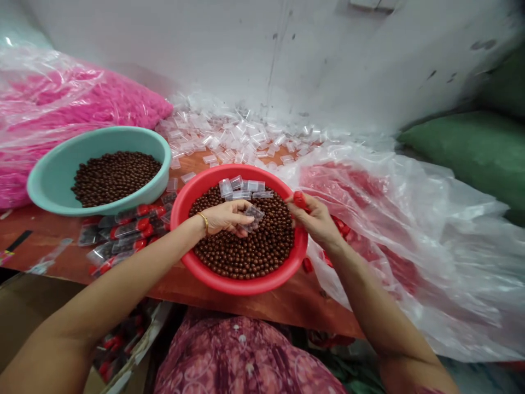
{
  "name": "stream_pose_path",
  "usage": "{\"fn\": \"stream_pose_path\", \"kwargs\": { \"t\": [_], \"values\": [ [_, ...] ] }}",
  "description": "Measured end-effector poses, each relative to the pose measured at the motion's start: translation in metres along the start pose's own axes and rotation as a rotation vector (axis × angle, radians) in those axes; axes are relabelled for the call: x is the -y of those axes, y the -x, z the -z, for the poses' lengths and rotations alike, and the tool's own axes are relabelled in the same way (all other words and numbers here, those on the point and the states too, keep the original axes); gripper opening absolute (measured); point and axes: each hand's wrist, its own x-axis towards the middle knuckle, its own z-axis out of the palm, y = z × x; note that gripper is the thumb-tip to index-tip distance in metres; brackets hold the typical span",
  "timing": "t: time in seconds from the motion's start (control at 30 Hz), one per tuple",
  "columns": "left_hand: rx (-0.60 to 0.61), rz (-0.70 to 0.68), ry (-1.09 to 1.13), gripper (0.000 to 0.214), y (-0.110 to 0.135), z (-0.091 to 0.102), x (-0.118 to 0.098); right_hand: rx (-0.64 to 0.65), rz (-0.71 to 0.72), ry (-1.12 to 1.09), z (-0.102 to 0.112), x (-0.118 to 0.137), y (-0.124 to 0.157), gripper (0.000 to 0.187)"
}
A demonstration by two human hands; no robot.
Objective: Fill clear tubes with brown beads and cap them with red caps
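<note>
A red basin [241,285] full of small round brown balls [246,257] stands in front of me. Above the balls, my left hand [229,218] is closed on a small clear plastic container [254,219]; how full it is I cannot tell. Several clear containers [244,189] lie on the balls at the basin's far side. At the basin's right rim, my right hand [315,219] pinches a red cap [300,200] between thumb and fingers. More red caps [340,227] lie just beyond that hand, by a plastic bag.
A teal basin [98,210] with brown balls stands at left, near capped containers [131,230]. Loose clear containers [233,137] are heaped along the wall. A pink-filled bag [82,98] lies far left, a big clear bag [430,235] right. Below the table edge is a cardboard box [143,339].
</note>
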Motion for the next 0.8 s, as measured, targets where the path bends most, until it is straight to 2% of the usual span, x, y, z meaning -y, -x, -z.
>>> {"fn": "stream_pose_path", "kwargs": {
  "t": [0.1, 0.2, 0.43, 0.63, 0.7, 0.8],
  "values": [
    [0.067, 0.007, -0.008, 0.046, 0.001, 0.001, 0.000, 0.249, 0.031, -0.042, -0.024, 0.011, -0.006, 0.038],
    [0.094, -0.006, -0.011, 0.047, 0.002, 0.001, 0.000, 0.358, 0.068, -0.066, -0.035, 0.010, -0.009, 0.043],
    [0.079, -0.037, 0.007, 0.046, 0.002, -0.002, -0.004, 0.262, 0.088, -0.022, -0.037, 0.006, -0.009, 0.040],
    [0.082, -0.053, -0.004, 0.044, 0.004, -0.002, -0.005, 0.228, 0.135, -0.028, -0.040, 0.004, -0.010, 0.038],
    [0.053, -0.070, -0.009, 0.044, 0.004, -0.003, -0.005, 0.193, 0.108, -0.051, -0.039, 0.002, -0.009, 0.041],
    [-0.002, -0.121, -0.025, 0.044, 0.003, -0.005, -0.004, 0.173, -0.007, -0.112, -0.036, 0.000, -0.005, 0.043]
  ]
}}
